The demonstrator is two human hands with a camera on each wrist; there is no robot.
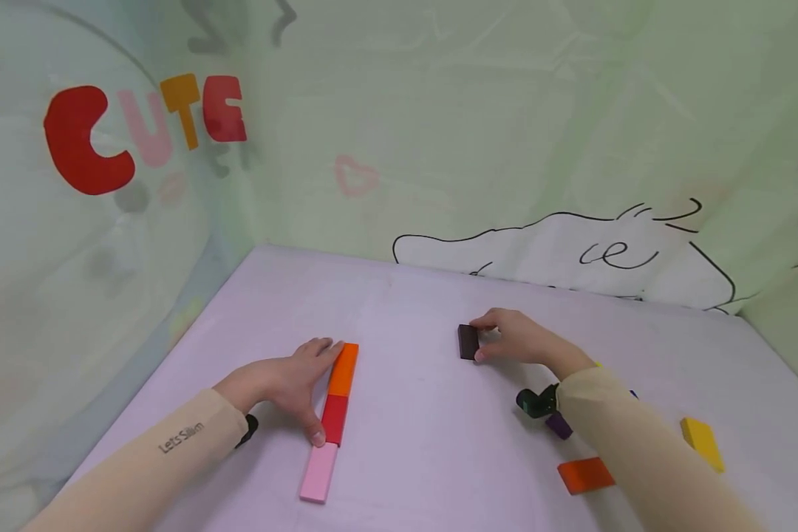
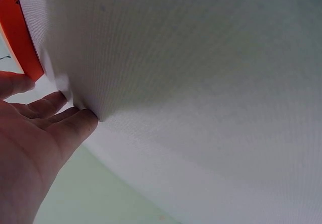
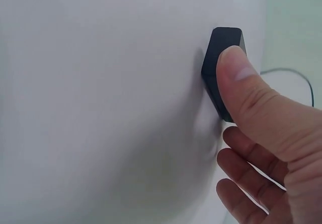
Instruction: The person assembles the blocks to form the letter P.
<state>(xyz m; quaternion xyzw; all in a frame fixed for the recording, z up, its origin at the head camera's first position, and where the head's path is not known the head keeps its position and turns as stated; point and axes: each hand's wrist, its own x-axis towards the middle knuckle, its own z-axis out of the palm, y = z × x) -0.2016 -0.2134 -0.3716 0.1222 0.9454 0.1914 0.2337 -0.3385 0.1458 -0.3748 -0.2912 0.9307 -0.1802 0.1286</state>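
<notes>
On the left of the table, an orange block (image 1: pixel 343 369), a red block (image 1: pixel 335 420) and a pink block (image 1: pixel 319 473) lie end to end in one line. My left hand (image 1: pixel 298 378) spreads along their left side, a fingertip at the far end of the orange block and the thumb by the red and pink blocks' joint. Its other fingertips rest on the tabletop in the left wrist view. Farther right, my right hand (image 1: pixel 515 338) pinches a black block (image 1: pixel 468 342) between thumb and fingers. The right wrist view shows the thumb across the black block (image 3: pixel 221 48).
Near my right forearm lie a purple block (image 1: pixel 559 425), an orange-red block (image 1: pixel 585 475) and a yellow block (image 1: pixel 703 443). The sleeve partly hides more coloured pieces. Pale sheeting (image 1: pixel 505 133) with letters and drawings rises behind the lilac tabletop (image 1: pixel 412 443).
</notes>
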